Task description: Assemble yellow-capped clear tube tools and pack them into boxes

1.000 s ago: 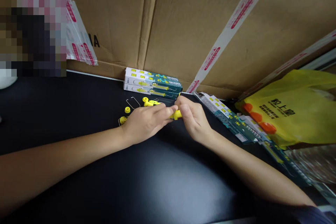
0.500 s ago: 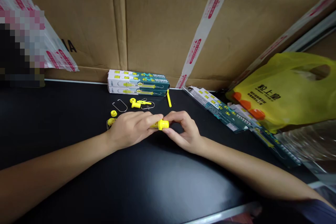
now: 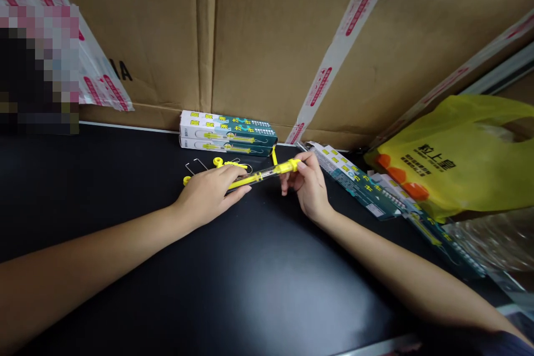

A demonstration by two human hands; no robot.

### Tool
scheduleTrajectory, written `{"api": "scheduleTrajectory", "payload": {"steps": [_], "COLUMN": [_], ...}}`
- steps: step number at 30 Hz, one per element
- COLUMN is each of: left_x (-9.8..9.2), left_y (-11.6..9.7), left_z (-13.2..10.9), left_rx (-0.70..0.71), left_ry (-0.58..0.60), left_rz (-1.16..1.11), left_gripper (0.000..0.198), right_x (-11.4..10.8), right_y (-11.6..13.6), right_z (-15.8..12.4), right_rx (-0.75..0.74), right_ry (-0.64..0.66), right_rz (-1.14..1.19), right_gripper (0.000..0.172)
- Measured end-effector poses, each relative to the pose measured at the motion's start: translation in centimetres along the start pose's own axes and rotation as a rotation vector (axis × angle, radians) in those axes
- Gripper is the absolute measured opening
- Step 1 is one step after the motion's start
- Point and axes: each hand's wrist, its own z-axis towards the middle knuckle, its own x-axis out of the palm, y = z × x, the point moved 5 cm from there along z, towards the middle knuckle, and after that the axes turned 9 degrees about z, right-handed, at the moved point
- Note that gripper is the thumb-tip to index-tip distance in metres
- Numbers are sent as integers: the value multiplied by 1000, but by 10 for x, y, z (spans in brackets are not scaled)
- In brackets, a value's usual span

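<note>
A tubular spring scale (image 3: 267,173), with a yellow scale piece and a clear barrel, stretches between my two hands, tilted up to the right. My left hand (image 3: 208,192) is closed around its left part, hiding that end. At the other end, the fingers of my right hand (image 3: 309,183) pinch the yellow cap (image 3: 292,165). Just beyond my left hand lie a bent metal wire hook (image 3: 196,166), a yellow ring piece (image 3: 217,162) and a small yellow cap (image 3: 186,180), partly covered by the hand. A yellow stick (image 3: 274,156) lies behind the scale.
Two stacked printed boxes (image 3: 227,134) stand against the cardboard wall (image 3: 267,39). More printed boxes (image 3: 354,178) lie at the right, beside a yellow plastic bag (image 3: 467,161) and clear plastic items (image 3: 492,233). All rest on a black tabletop (image 3: 250,278).
My right hand has moved right and slightly up with the yellow cap end. More of the spring scale now shows between my hands. The whole view has shifted slightly.
</note>
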Motion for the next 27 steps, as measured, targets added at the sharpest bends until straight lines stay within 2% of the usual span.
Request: {"api": "scheduleTrajectory", "payload": {"steps": [4, 11, 17, 22, 24, 27], "left_x": [2, 4, 2, 3, 4, 1], "left_y": [4, 4, 3, -4, -6, -8], "left_z": [1, 1, 1, -1, -2, -2], "left_rx": [-35, 12, -1, 95, 137, 162], "left_ry": [43, 32, 43, -30, -41, -54], "left_rz": [18, 21, 9, 88, 144, 182], "left_gripper": [25, 28, 25, 26, 29, 28], "right_x": [-1, 2, -3, -1, 4, 17], "right_y": [-8, -6, -11, -8, -4, -2], "right_z": [3, 0, 3, 4, 2, -3], "right_rx": [83, 45, 60, 11, -14, -11], "right_ry": [49, 89, 23, 1, 45, 228], "right_rz": [19, -38, -88, -140, -223, -347], "right_gripper": [18, 30, 34, 34, 32, 29]}}
